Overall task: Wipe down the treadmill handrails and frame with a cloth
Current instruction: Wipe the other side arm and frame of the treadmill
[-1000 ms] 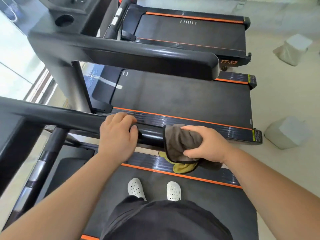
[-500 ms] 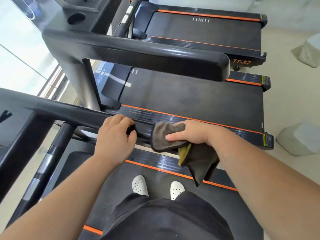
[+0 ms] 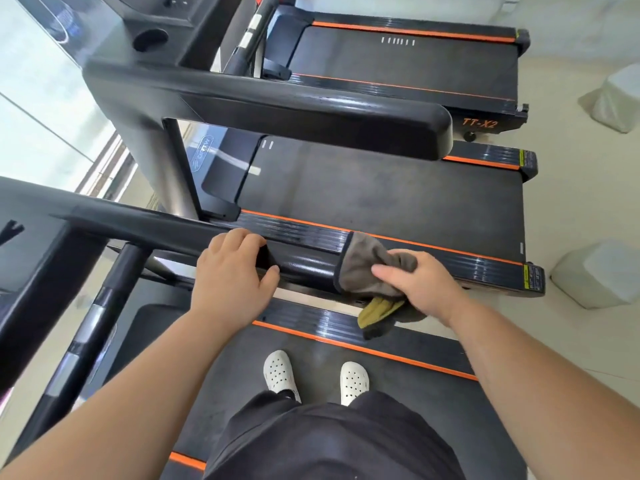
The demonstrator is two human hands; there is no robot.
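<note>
I stand on a black treadmill with an orange-striped frame [image 3: 346,329]. Its glossy black right handrail [image 3: 304,266] runs across the middle of the view. My left hand [image 3: 232,275] grips the rail from above, fingers curled over its far side. A brown cloth [image 3: 363,265] with a yellow underside is wrapped over the rail's free end. My right hand [image 3: 420,282] holds the cloth there, fingers curled around it and the rail end. The yellow corner hangs below my palm.
A second treadmill lies just beyond, its thick handrail [image 3: 311,116] above and its belt [image 3: 381,199] below. A third treadmill [image 3: 408,60] is farther off. Grey covered blocks [image 3: 595,275] stand on the pale floor at right. My white shoes [image 3: 280,372] stand on the belt.
My right hand slid the cloth toward the handrail's end and bunched it over the tip. The loose hanging part is shorter. My left hand kept its grip on the rail.
</note>
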